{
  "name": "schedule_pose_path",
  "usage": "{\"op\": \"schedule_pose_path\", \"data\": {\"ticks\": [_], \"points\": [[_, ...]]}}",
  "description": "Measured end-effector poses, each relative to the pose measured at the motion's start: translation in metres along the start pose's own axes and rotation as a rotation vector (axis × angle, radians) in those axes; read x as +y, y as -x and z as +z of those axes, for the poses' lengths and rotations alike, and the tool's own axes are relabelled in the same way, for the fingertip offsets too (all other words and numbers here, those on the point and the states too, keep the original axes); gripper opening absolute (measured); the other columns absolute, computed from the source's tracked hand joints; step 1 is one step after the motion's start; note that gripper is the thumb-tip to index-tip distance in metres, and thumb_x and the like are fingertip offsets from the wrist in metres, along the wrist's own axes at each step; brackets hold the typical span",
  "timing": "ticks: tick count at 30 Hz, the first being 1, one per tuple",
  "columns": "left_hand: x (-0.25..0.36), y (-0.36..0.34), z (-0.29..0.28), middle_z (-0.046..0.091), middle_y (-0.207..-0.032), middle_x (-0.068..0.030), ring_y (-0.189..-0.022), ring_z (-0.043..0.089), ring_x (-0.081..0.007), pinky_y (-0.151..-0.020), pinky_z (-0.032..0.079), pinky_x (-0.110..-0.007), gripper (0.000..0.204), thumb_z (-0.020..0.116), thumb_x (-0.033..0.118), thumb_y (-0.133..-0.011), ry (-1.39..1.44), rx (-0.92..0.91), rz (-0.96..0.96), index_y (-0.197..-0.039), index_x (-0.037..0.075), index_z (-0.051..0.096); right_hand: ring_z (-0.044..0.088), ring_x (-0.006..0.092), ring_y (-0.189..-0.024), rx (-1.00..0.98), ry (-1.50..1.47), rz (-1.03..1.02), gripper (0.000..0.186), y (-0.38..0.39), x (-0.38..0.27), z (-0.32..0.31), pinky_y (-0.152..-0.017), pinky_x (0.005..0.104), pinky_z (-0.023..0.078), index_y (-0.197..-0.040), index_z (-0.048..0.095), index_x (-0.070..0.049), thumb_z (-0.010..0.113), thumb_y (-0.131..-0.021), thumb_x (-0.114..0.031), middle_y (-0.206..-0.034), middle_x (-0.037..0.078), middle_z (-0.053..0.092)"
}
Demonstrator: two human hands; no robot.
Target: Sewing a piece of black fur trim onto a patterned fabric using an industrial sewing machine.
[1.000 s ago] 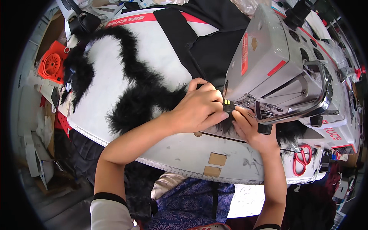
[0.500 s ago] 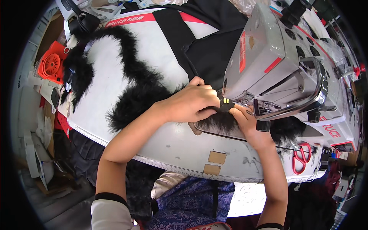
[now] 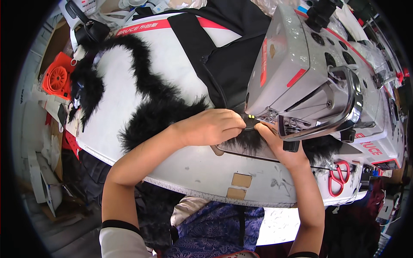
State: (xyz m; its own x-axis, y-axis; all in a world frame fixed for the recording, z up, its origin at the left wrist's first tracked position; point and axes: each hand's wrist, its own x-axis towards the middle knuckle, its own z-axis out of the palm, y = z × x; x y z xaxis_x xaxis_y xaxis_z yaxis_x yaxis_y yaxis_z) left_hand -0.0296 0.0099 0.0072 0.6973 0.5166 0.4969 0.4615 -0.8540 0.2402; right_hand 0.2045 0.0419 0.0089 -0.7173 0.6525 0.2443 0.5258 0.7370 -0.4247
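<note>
My left hand is closed in a pinch on the dark fabric edge with black feather trim, just left of the sewing machine's needle area. My right hand has its fingertips on the same edge by the presser foot, partly hidden behind the machine's curved metal bar. Loose feathers hang below the fingers. The trim snakes across the white table to the left. Black fabric with a long strap lies behind my hands, beside the machine head.
An orange plastic part and a black-handled item sit at the left edge. Red-handled scissors lie right of my right arm, near the table's front rim. Cluttered bags and tools fill the back and right side. Dark cloth lies below the table.
My left hand has shifted down, its fingers now curled lower and flatter at the fabric edge. My right fingers moved slightly up and left toward the needle. The machine appears a little further left.
</note>
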Motion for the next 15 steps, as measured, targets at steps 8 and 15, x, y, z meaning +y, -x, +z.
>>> {"op": "schedule_pose_path", "data": {"ticks": [8,15], "points": [[-0.010,-0.013,0.001,0.051,-0.086,-0.0096,-0.089,0.055,-0.0236,-0.083,0.046,-0.033,0.013,0.057,0.005,-0.068,-0.145,0.101,-0.040,-0.078,0.002,0.050,0.059,0.0194,-0.080,-0.004,0.742,-0.092,0.027,0.021,0.047,0.031,-0.071,0.0319,0.047,-0.112,0.055,-0.017,0.046,-0.088,-0.024,-0.086,0.004,0.059],[-0.013,-0.013,0.000,0.044,-0.073,-0.0043,-0.071,0.050,-0.0194,-0.066,0.046,-0.030,0.017,0.059,0.006,-0.064,-0.123,0.100,-0.042,-0.079,0.004,0.053,0.058,0.0230,-0.085,-0.311,0.585,0.151,0.029,0.030,0.070,0.043,-0.076,0.0367,0.047,-0.108,0.053,-0.012,0.037,-0.090,-0.027,-0.092,0.009,0.059]]}}
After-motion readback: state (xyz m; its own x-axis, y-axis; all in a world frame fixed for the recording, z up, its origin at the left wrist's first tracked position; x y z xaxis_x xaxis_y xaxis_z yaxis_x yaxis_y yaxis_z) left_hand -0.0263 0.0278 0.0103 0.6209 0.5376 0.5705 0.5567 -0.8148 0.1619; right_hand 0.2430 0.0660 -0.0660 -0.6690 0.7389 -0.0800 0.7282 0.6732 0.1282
